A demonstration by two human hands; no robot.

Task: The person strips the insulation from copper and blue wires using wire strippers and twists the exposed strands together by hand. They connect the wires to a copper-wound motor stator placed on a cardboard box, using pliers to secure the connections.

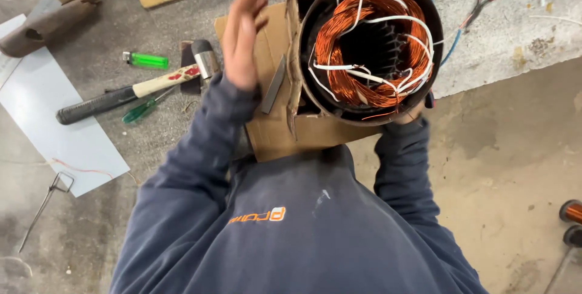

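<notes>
1. Raising left hand open, fingers spread, beside stator.
2. Steadying stator on cardboard with right hand; grip mostly hidden, cannot tell.
3. Lying nearby: hammer, lighter.

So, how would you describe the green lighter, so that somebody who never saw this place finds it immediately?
Start at the round motor stator with copper windings, then go left past the raised left hand to the hammer lying on the grey floor. Just above the hammer's handle lies the lighter. It is small and bright translucent green with a metal top, shorter and thicker than the green-handled screwdriver below the hammer.
</notes>
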